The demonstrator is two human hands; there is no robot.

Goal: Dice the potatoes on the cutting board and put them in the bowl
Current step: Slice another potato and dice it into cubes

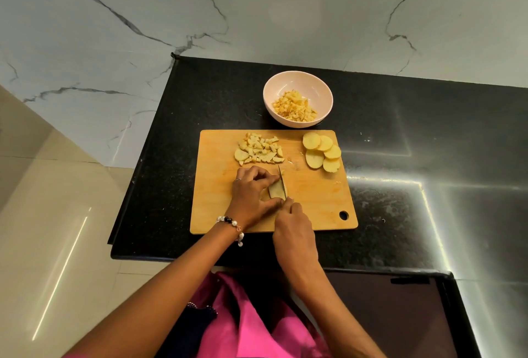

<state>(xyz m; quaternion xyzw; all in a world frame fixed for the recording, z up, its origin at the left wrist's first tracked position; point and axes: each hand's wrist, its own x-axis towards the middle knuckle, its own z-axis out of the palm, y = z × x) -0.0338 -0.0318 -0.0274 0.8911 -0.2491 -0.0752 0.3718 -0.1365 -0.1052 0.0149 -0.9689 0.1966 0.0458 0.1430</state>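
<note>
We are working at a wooden cutting board [314, 194] lying on the black tabletop [400, 129] in the middle of the frame. Our left hand [251, 196] is curling over a stack of potato slices [275, 190] near the board's centre, fingertips and thumb pinching it from above and below to keep it steady. Our right hand [294, 229], just below and right of it, is gripping the handle of a knife [282, 183], fingers wrapped around it, and the thin blade is standing on edge against the right side of that held potato. Toward the board's upper left, a heap of diced potato [261, 150] is sitting loose on the wood. At the board's upper right corner, several round potato slices [323, 154] are lying overlapped and uncut. Just above the board, touching or nearly touching its top edge, a pale bowl [298, 99] is resting on the tabletop, holding more diced pieces [294, 107]. A beaded bracelet [233, 226] is circling our left wrist.
</note>
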